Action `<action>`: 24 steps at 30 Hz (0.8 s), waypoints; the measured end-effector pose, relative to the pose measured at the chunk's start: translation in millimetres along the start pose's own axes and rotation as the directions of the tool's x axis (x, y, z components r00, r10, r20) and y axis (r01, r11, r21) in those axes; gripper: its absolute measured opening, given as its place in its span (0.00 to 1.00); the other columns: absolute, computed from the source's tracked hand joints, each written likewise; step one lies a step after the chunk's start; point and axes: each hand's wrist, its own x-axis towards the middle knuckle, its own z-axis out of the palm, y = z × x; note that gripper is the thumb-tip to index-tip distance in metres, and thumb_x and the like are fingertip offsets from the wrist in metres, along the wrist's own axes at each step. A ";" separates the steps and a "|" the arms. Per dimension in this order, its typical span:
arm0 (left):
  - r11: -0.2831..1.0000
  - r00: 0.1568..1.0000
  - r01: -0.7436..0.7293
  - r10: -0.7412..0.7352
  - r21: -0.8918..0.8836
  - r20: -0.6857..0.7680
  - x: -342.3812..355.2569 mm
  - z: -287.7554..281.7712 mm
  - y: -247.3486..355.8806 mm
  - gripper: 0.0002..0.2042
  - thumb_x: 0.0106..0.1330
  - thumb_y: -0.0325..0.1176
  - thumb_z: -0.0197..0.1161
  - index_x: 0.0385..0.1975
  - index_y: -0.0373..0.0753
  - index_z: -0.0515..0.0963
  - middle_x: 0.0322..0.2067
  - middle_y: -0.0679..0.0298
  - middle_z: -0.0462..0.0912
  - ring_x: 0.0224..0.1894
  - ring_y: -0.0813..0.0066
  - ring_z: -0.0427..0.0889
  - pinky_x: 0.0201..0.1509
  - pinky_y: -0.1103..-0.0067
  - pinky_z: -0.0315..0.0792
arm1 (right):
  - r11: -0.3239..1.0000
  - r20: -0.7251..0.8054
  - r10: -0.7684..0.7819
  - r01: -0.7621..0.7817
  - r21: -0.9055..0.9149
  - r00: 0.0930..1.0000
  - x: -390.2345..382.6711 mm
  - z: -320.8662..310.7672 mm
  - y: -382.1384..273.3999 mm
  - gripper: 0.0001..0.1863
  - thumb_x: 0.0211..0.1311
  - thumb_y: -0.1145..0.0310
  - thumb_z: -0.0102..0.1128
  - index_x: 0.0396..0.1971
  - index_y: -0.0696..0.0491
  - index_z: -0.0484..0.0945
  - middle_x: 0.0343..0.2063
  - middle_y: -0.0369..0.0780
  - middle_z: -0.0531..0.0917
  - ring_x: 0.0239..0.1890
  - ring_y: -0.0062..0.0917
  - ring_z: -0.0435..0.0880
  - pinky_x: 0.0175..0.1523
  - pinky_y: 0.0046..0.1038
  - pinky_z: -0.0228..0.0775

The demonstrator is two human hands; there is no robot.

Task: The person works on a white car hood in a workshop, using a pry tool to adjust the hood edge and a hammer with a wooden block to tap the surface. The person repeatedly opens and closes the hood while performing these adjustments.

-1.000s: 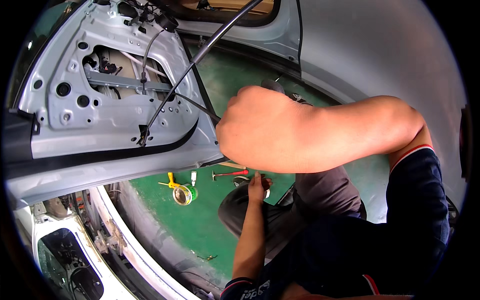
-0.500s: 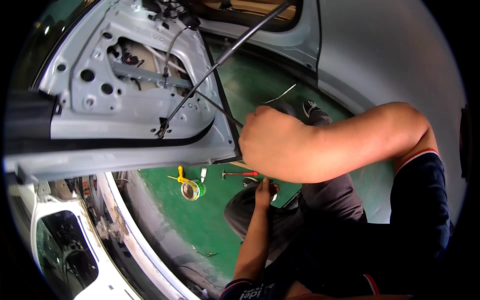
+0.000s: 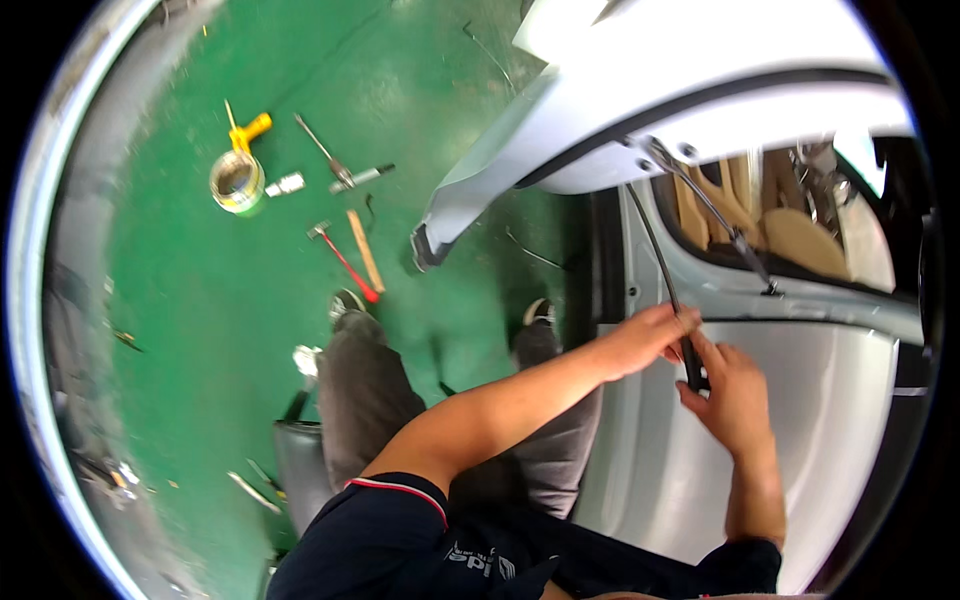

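Seen from above, the person's right hand [image 3: 735,395] is closed around the lower end of a thin black rubber strip [image 3: 668,285], against a silver car door [image 3: 800,400]. The left hand [image 3: 645,338] pinches the same strip just above, fingers curled, the two hands almost touching. Farther off, a hammer [image 3: 343,258], a tape roll [image 3: 236,181] and a screwdriver [image 3: 322,152] lie on the green floor [image 3: 200,330].

Lower end of black rubber strip [image 3: 668,270] hidden inside right hand [image 3: 735,395] and behind left hand [image 3: 645,338]. Small bits at lower left on green floor [image 3: 200,300] too small to identify. Car seats [image 3: 800,235], upper right, partly hidden behind door frame [image 3: 760,300].
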 end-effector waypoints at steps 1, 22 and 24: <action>0.999 1.000 -0.017 0.017 -0.047 0.006 8.9 0.7 -7.2 0.19 0.82 0.51 0.50 0.49 0.39 0.78 0.39 0.69 0.82 0.39 0.82 0.80 0.44 0.80 0.76 | 0.999 0.017 0.038 -0.038 0.019 0.999 2.3 5.5 -1.6 0.36 0.46 0.67 0.76 0.60 0.48 0.77 0.29 0.40 0.79 0.35 0.39 0.81 0.40 0.41 0.74; 0.725 0.951 -0.267 0.305 -0.635 -0.051 9.3 57.5 24.9 0.15 0.83 0.42 0.46 0.38 0.37 0.72 0.30 0.62 0.77 0.36 0.70 0.78 0.48 0.73 0.72 | 0.925 -0.031 0.231 -0.230 -0.301 0.972 28.0 -19.7 -68.7 0.13 0.55 0.67 0.69 0.28 0.57 0.72 0.25 0.44 0.74 0.30 0.42 0.75 0.36 0.40 0.67; 0.746 0.957 -0.236 0.290 -0.623 -0.015 11.0 56.5 20.5 0.16 0.83 0.41 0.46 0.38 0.36 0.73 0.31 0.62 0.78 0.37 0.69 0.77 0.49 0.73 0.72 | 0.911 -0.058 0.354 -0.358 -0.205 0.934 24.1 -14.1 -72.2 0.11 0.53 0.70 0.68 0.28 0.57 0.72 0.25 0.44 0.74 0.30 0.41 0.75 0.36 0.38 0.67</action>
